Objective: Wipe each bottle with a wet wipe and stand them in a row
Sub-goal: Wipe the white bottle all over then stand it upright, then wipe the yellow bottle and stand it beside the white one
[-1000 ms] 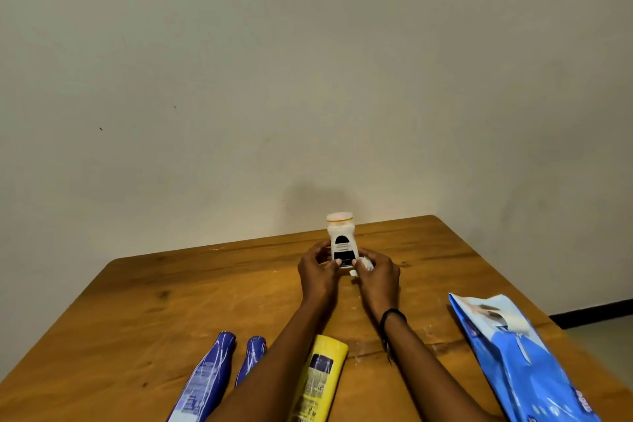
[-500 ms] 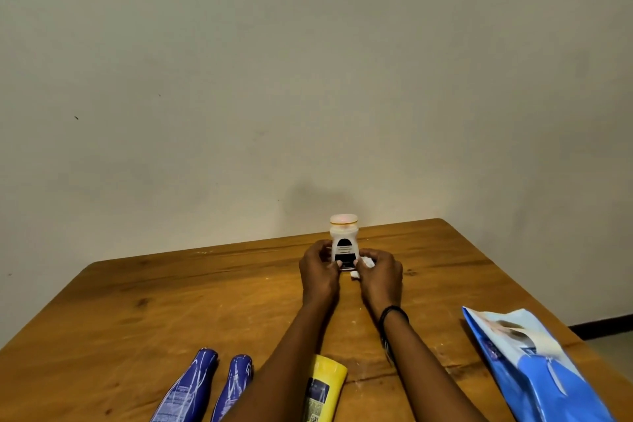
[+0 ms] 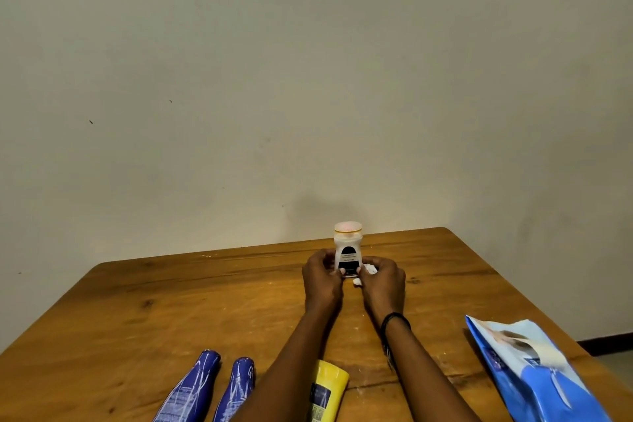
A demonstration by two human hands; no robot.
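White bottle (image 3: 348, 252) upright between both hands (image 3: 322, 281) (image 3: 384, 282)

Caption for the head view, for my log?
Left hand and right hand hold a white bottle upright over the wooden table, a crumpled wipe in the right; a yellow bottle lies nearer.

The white bottle (image 3: 348, 250), which leans slightly to the left a second ago, is now held straighter between the left hand (image 3: 322, 284) and right hand (image 3: 385, 283), and more of its cap's pinkish top shows. The view has lifted a little. The two blue bottles (image 3: 191, 390), the yellow bottle (image 3: 325, 394) and the wipes pack (image 3: 534, 377) sit lower in the frame.
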